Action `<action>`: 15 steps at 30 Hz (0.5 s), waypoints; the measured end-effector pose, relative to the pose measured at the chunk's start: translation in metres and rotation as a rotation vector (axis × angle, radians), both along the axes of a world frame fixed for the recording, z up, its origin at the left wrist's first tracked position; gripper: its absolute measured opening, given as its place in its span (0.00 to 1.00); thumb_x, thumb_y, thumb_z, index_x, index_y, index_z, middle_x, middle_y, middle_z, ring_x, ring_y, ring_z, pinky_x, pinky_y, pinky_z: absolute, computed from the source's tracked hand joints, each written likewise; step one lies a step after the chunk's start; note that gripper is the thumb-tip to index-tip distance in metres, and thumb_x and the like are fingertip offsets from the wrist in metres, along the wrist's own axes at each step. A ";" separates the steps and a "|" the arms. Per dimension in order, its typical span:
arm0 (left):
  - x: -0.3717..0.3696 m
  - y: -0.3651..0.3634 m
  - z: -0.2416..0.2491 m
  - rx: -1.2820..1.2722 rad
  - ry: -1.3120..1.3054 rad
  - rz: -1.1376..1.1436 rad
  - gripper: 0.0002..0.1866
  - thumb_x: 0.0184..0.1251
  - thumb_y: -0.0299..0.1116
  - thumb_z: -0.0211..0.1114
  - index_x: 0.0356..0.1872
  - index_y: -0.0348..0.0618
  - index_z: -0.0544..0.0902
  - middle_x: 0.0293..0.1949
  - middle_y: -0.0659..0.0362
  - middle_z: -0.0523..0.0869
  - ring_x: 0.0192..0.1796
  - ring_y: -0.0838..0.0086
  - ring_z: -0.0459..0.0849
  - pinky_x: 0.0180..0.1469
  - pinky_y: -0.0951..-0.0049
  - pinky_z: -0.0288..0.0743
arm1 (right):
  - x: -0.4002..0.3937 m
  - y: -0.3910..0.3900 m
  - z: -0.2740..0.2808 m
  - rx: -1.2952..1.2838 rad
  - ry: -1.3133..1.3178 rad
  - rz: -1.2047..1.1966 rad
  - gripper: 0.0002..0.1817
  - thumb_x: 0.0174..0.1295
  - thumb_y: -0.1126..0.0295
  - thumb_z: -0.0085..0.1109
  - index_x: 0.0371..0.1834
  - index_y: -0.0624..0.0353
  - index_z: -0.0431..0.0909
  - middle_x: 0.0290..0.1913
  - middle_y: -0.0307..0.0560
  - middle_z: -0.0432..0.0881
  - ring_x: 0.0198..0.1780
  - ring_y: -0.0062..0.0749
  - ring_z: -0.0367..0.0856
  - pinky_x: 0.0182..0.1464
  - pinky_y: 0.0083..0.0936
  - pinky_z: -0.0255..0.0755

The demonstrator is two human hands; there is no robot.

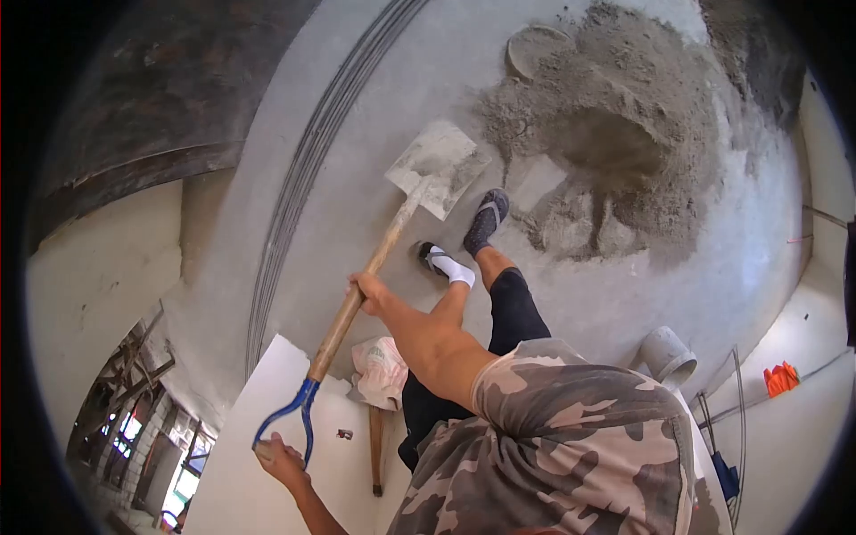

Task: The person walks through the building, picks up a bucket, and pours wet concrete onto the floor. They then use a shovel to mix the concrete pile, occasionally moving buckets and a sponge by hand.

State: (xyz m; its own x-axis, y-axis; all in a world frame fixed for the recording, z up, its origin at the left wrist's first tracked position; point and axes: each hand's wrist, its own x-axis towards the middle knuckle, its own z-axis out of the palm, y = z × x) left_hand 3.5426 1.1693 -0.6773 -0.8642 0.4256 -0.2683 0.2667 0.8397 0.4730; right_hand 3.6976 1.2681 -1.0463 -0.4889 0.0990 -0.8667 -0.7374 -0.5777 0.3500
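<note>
- Prob. shovelling step: our R hand (370, 292) & L hand (283, 465) grips both wrap wooden-shafted, blue-yoked shovel (334, 343).
- Next move prob. calls for steering it toward grey sandy heap (682, 116).

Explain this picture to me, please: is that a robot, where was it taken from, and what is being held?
No robot here: these are a person's own bare hands. The single picture comes from a camera worn on the head, looking down past the shirt and legs, so everything bends at the edges. The left hand holds the blue-framed end of a shovel; the right hand grips its wooden shaft. The blade is by the feet. On the grey floor lie a sandy heap with a darker hollow and some long thin rods. A bucket sits tipped at the right.
</note>
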 end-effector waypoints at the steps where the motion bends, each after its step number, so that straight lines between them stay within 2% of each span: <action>1: 0.009 0.021 -0.010 -0.023 -0.008 -0.031 0.12 0.65 0.30 0.63 0.31 0.46 0.66 0.17 0.65 0.66 0.13 0.82 0.64 0.12 0.80 0.58 | 0.008 0.006 -0.016 0.011 -0.005 -0.057 0.11 0.63 0.69 0.58 0.42 0.60 0.67 0.32 0.47 0.71 0.30 0.36 0.76 0.33 0.36 0.78; 3: 0.022 0.064 -0.047 -0.047 -0.082 -0.115 0.13 0.64 0.31 0.64 0.30 0.48 0.65 0.17 0.67 0.65 0.13 0.84 0.63 0.12 0.81 0.56 | 0.061 0.036 -0.051 -0.014 -0.063 -0.098 0.11 0.63 0.69 0.58 0.43 0.62 0.69 0.29 0.48 0.72 0.29 0.36 0.77 0.30 0.32 0.77; 4: 0.028 0.082 -0.079 -0.033 -0.205 -0.136 0.15 0.63 0.33 0.66 0.29 0.49 0.64 0.17 0.68 0.64 0.13 0.85 0.63 0.12 0.82 0.55 | 0.091 0.044 -0.091 0.010 -0.151 -0.141 0.12 0.64 0.68 0.57 0.43 0.63 0.69 0.30 0.50 0.74 0.30 0.39 0.78 0.33 0.35 0.78; 5: 0.047 0.103 -0.114 -0.042 -0.250 -0.159 0.15 0.62 0.34 0.68 0.32 0.50 0.66 0.17 0.69 0.65 0.13 0.85 0.63 0.12 0.82 0.56 | 0.153 0.065 -0.093 0.071 -0.275 -0.073 0.13 0.64 0.67 0.57 0.44 0.63 0.70 0.31 0.51 0.75 0.31 0.41 0.78 0.37 0.39 0.78; 6: 0.097 0.133 -0.134 -0.014 -0.282 -0.188 0.14 0.61 0.33 0.69 0.37 0.50 0.69 0.18 0.67 0.68 0.14 0.84 0.65 0.12 0.82 0.58 | 0.210 0.081 -0.117 0.083 -0.300 -0.125 0.13 0.64 0.65 0.57 0.45 0.62 0.70 0.32 0.51 0.76 0.33 0.42 0.79 0.40 0.41 0.78; 7: 0.143 0.157 -0.156 0.060 -0.271 -0.252 0.15 0.60 0.31 0.68 0.42 0.47 0.70 0.20 0.65 0.71 0.14 0.83 0.66 0.13 0.80 0.60 | 0.266 0.099 -0.117 0.043 -0.343 -0.189 0.12 0.64 0.66 0.57 0.45 0.60 0.71 0.32 0.50 0.76 0.34 0.42 0.79 0.41 0.41 0.78; 9: 0.217 0.191 -0.162 0.138 -0.373 -0.423 0.13 0.60 0.29 0.67 0.40 0.43 0.70 0.21 0.64 0.71 0.15 0.81 0.67 0.14 0.78 0.61 | 0.343 0.121 -0.099 0.013 -0.409 -0.378 0.08 0.65 0.68 0.56 0.40 0.60 0.70 0.30 0.47 0.74 0.32 0.39 0.77 0.40 0.40 0.79; 10: 0.218 0.200 -0.162 0.161 -0.367 -0.433 0.13 0.60 0.29 0.67 0.40 0.43 0.70 0.21 0.64 0.71 0.15 0.81 0.67 0.14 0.78 0.61 | 0.358 0.129 -0.074 0.045 -0.386 -0.406 0.07 0.66 0.70 0.55 0.40 0.59 0.69 0.28 0.45 0.72 0.29 0.35 0.75 0.37 0.36 0.79; 12: 0.203 0.206 -0.165 0.144 -0.225 -0.581 0.12 0.61 0.29 0.66 0.37 0.41 0.70 0.20 0.64 0.71 0.15 0.80 0.68 0.15 0.77 0.61 | 0.352 0.133 -0.068 0.141 -0.355 -0.474 0.05 0.65 0.71 0.54 0.39 0.58 0.69 0.30 0.44 0.71 0.29 0.35 0.74 0.38 0.36 0.78; 13: 0.204 0.209 -0.163 0.163 -0.184 -0.620 0.11 0.61 0.30 0.65 0.34 0.41 0.70 0.19 0.63 0.71 0.14 0.80 0.68 0.15 0.77 0.61 | 0.353 0.130 -0.067 0.127 -0.356 -0.517 0.05 0.65 0.71 0.54 0.39 0.58 0.69 0.30 0.44 0.71 0.29 0.35 0.74 0.38 0.36 0.78; 15: 0.198 0.211 -0.153 0.138 -0.164 -0.634 0.11 0.62 0.30 0.65 0.34 0.40 0.71 0.19 0.62 0.72 0.14 0.79 0.68 0.15 0.76 0.62 | 0.346 0.126 -0.057 0.129 -0.330 -0.562 0.05 0.64 0.72 0.54 0.38 0.58 0.70 0.29 0.44 0.71 0.30 0.35 0.74 0.37 0.38 0.77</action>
